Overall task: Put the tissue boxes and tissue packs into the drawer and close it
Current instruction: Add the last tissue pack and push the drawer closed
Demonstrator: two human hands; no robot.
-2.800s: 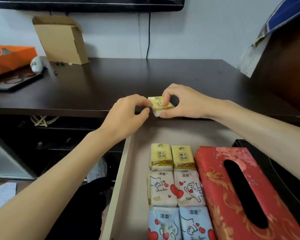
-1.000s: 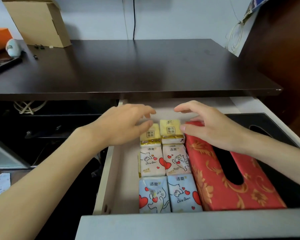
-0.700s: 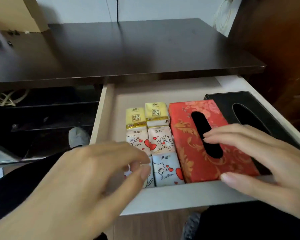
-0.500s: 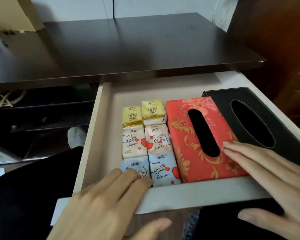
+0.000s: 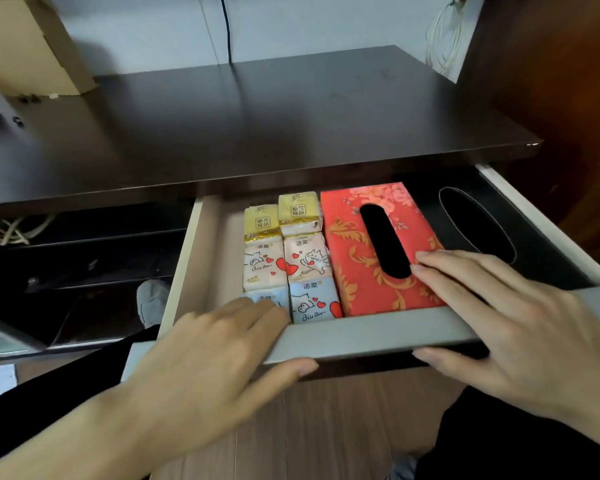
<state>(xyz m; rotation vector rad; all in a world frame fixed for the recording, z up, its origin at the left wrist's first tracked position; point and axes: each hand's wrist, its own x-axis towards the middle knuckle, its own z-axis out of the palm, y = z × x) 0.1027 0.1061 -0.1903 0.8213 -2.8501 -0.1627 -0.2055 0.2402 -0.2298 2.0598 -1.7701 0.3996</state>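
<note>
Spanning the upper view, the dark wood-grain bench is smooth and flat, its front edge overhanging the drawer. The drawer stands partly pulled out toward the person, its long axis running left to right, with pale inner walls and a flat grey front panel. Inside at the right lies the black box, matte, with an oval slot, its length running front to back. Just left of it, touching, lies the red box, fabric-like with gold scrolls and pink flowers, its dark oval slot also running front to back. Left of that sit six soft plastic packs in two columns of three: yellow at the back, pink with hearts in the middle, blue with hearts at the front, all lengthwise front to back. The strip of drawer floor left of them is bare.

The left hand grips the front panel, fingers over the top edge covering part of the near-left blue pack, thumb under the panel. The right hand clasps the panel likewise, fingers resting on the red box's near corner, thumb beneath.

A cardboard box sits at the bench's far left; a black cable hangs down the wall.
</note>
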